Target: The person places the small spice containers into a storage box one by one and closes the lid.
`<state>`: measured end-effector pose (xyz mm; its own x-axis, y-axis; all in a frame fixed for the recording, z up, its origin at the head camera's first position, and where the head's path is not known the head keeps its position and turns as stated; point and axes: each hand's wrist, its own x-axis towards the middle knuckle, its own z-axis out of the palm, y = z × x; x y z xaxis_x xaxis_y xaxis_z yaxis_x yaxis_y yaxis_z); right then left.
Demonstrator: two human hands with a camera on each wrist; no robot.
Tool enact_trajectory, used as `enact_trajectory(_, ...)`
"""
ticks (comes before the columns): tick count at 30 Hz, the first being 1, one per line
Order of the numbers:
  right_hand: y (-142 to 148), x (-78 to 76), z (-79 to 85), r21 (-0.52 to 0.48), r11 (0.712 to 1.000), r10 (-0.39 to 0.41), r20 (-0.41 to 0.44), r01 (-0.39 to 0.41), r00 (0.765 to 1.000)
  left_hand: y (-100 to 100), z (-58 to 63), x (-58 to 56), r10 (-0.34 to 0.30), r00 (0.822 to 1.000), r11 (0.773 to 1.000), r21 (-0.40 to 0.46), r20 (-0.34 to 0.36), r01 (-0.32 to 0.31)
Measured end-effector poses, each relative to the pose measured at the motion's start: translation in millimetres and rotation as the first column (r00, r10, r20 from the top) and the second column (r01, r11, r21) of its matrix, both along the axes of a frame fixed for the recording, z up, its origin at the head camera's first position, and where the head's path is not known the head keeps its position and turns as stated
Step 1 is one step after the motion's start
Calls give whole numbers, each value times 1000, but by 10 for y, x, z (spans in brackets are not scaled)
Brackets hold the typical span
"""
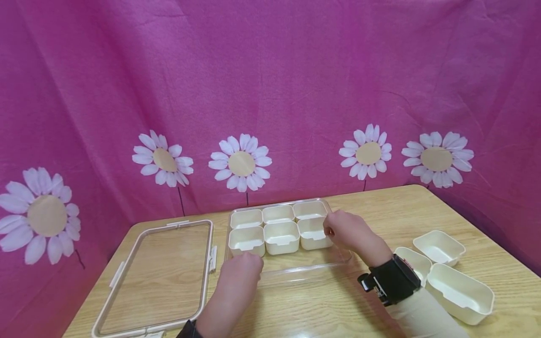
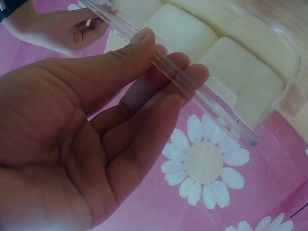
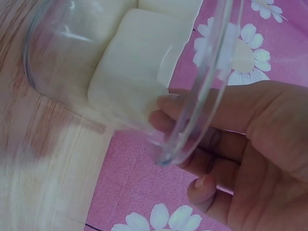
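A clear plastic box (image 1: 296, 271) stands on the table with several small cream bins (image 1: 282, 238) in two rows at its far side. My left hand (image 1: 241, 277) is at its near left; in the left wrist view, thumb and fingers pinch the clear rim (image 2: 211, 103). At the right end of the nearer row, my right hand (image 1: 348, 230) holds the edge of a cream bin (image 3: 130, 62) between thumb and forefinger. The box's clear rim passes in front of those fingers in the right wrist view. In the head view, the fingertips of both hands are largely hidden.
To the left lies a clear lid (image 1: 207, 281) with a pale frame and side clips. On the right, beyond my right wrist, are a long cream bin (image 1: 460, 293) and two smaller bins, one being a square bin (image 1: 439, 246). A pink flowered cloth (image 1: 296, 94) hangs behind the wooden table (image 1: 321, 305).
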<state>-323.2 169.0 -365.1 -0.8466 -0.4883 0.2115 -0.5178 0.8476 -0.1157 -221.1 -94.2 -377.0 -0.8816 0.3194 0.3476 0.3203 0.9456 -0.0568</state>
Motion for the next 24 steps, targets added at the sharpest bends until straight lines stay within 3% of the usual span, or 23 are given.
enact_trajectory(8,-26,-22,-8,-8,1000,-12,25,12,1000,7,-5,-24,60,998,997,43,30,-61)
enact_trajectory(17,-45,-19,15,0,1000,-18,53,18,998,1,-54,-68,88,996,995,48,-20,-87)
enact_trajectory(24,52,19,199,-12,998,60,15,-60,998,7,-67,-82,100,993,995,28,-57,-98)
